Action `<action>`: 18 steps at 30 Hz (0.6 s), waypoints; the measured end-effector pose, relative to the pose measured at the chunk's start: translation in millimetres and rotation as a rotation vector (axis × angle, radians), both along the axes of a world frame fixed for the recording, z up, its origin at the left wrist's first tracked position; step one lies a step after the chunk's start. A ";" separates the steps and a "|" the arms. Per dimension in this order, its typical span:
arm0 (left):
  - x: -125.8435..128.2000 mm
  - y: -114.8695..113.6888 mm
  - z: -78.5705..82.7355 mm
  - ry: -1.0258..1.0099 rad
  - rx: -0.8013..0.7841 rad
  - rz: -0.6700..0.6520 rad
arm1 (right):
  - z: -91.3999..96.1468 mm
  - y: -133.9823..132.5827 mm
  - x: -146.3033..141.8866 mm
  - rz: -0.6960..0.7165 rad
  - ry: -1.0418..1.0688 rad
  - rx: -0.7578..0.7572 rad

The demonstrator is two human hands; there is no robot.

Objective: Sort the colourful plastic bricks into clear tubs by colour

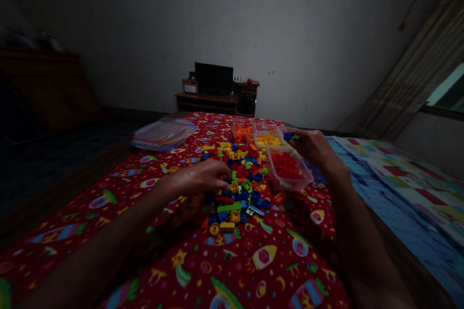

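A mixed heap of small plastic toy bricks in yellow, blue, red, green and orange lies on a red patterned cloth. My left hand is at the heap's left side, its fingers curled down among the bricks; what they grip, if anything, is hidden. Farther out to the right, my right hand has its fingers closed at small blue and green toy bricks, beside the tubs. One clear tub holds red bricks, another yellow bricks, and a third orange bricks.
Stacked clear lids rest on the cloth at the left. Something blue shows partly behind the red bricks' tub. A bed with a patchwork cover stands at the right. By the far wall is a desk with a monitor.
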State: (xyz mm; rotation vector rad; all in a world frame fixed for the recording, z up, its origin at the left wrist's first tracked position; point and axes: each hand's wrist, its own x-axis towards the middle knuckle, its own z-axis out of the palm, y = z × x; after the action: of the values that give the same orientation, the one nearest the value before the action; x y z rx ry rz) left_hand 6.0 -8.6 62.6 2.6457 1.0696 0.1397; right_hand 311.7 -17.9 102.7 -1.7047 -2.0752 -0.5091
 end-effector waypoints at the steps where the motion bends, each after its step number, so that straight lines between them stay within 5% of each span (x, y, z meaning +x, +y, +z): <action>1: 0.1 -2.6 0.1 0.057 0.036 -0.010 | 1.6 1.0 12.8 -0.096 0.003 0.017; 6: 7.4 -10.1 -11.8 0.148 0.128 -0.010 | 3.3 -0.9 55.3 -0.485 0.028 -0.144; 10: 8.9 -8.4 -17.8 0.095 0.141 -0.030 | 7.2 -5.4 57.6 -0.569 0.017 -0.276; 14: 3.2 -3.0 -13.3 0.047 0.143 -0.039 | 10.6 -6.8 28.9 -0.394 0.033 -0.171; 18: -5.4 5.4 -5.6 -0.061 0.125 0.024 | -3.1 -6.4 -26.9 -0.033 -0.104 -0.326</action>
State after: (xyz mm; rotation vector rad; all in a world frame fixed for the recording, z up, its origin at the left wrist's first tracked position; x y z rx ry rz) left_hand 0.6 -3.1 57.0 2.7195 1.1067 0.3001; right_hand 284.7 -24.3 99.6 -1.9301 -2.3090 -0.2846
